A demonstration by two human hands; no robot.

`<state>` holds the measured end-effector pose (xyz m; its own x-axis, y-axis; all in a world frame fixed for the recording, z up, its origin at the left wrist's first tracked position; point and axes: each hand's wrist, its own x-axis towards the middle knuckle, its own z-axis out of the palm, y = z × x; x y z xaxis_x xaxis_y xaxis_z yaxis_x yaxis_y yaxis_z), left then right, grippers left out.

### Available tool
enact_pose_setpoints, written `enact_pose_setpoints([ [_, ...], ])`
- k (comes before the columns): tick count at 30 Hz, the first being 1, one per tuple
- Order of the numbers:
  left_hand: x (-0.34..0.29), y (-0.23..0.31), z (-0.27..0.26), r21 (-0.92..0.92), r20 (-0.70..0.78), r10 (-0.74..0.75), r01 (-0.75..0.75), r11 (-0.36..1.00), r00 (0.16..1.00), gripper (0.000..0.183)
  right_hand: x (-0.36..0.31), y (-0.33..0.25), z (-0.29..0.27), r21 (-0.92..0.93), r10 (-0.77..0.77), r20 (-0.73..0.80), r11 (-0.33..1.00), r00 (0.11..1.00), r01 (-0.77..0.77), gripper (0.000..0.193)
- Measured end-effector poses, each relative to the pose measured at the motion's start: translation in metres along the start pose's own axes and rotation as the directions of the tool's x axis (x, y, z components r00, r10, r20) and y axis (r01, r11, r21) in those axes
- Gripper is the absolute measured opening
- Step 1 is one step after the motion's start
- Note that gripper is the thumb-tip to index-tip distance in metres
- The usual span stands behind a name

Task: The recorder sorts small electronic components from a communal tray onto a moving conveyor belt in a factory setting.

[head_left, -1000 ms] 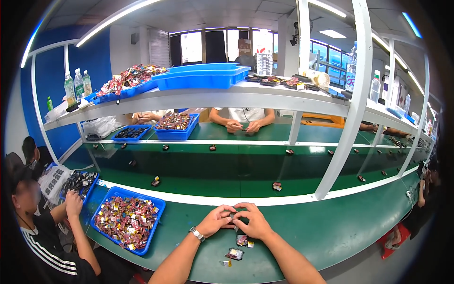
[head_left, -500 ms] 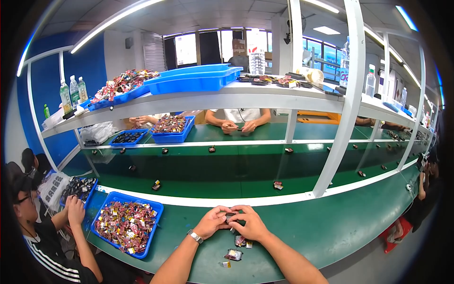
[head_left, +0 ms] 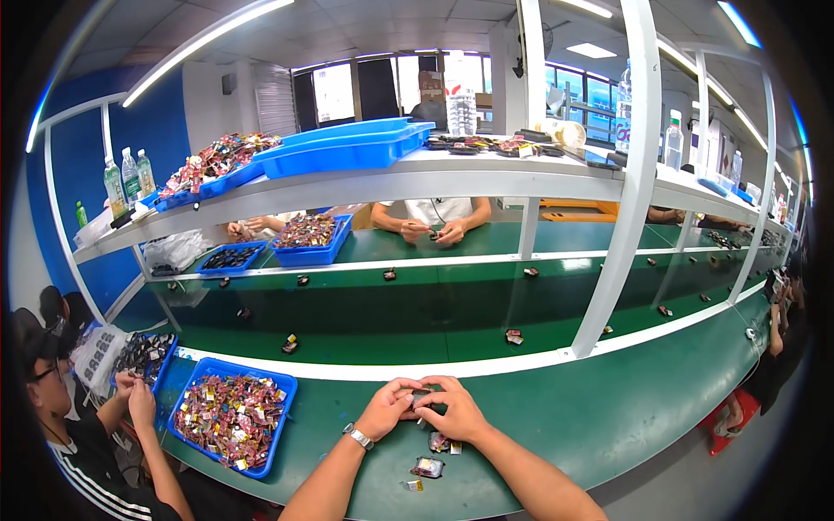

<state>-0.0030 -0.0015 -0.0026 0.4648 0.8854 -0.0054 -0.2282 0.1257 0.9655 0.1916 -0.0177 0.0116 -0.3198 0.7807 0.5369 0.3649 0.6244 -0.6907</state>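
My left hand [head_left: 387,412], with a metal-banded watch on the wrist, and my right hand [head_left: 455,412] meet above the green tabletop. Pinched between the fingertips of both is a small dark casing [head_left: 419,399], mostly covered by the fingers. Just below my right hand lies a small black unit with a pinkish-red board [head_left: 438,443], a pale piece at its side. Nearer to me rests another dark casing with a silvery middle [head_left: 427,467]. A small silver-and-yellow piece [head_left: 413,485] lies in front of it.
Left of my hands stands a blue tray [head_left: 291,408] heaped with small red-board parts; beyond it a co-worker [head_left: 82,434] handles something by a tray of black parts [head_left: 146,356]. A white frame post [head_left: 615,217] rises ahead right. Units dot the green belt [head_left: 408,321] beyond the white rail.
The view has shifted slightly. My hands keep their hold on the casing with only small finger movement. At left, the co-worker's hands have come down a little.
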Motion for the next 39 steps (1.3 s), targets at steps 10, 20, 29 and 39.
enact_pose_setpoints([
  [10, 0.003, -0.004, -0.001, -0.035, 0.0, 0.022, -0.022, 0.999, 1.0, 0.021, -0.002, 0.002, 0.009, -0.045, 0.087, -0.088, 0.995, 0.992, -0.091, 0.012],
  [20, 0.004, -0.007, -0.006, -0.022, 0.031, -0.003, 0.004, 1.0, 1.0, 0.021, -0.003, 0.005, 0.011, -0.037, 0.067, -0.075, 0.997, 0.995, -0.07, 0.012],
  [29, 0.003, -0.009, -0.008, -0.035, 0.024, -0.014, 0.014, 0.999, 1.0, 0.021, -0.005, 0.012, 0.015, -0.057, 0.065, -0.08, 0.996, 0.995, -0.07, 0.017],
  [39, 0.003, -0.006, -0.005, -0.042, 0.03, 0.02, -0.019, 0.999, 0.999, 0.019, -0.001, -0.001, 0.014, -0.039, 0.101, -0.102, 0.994, 0.99, -0.105, 0.018],
])
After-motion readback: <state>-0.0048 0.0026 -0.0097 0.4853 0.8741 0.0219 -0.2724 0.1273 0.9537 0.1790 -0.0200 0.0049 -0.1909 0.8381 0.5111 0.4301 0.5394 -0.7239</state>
